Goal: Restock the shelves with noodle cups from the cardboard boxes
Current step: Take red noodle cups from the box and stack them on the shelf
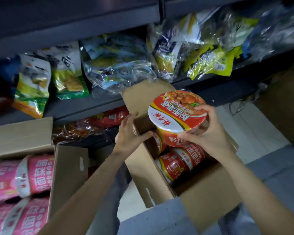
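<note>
My right hand [209, 133] grips a red noodle cup [173, 114] with a red and white lid, held tilted just above an open cardboard box [205, 192]. Several more red cups [180, 161] lie inside that box. My left hand [129, 134] clasps the box's left flap near its top edge. To the left, a second open cardboard box [68, 173] holds pink noodle cups [27, 175] lying on their sides.
Dark shelves [85, 107] run across the top, packed with plastic snack bags [64, 73]. Red packets [98, 122] lie on the lowest shelf behind the boxes. Another brown box [285, 106] stands at the right on the pale tiled floor [255, 131].
</note>
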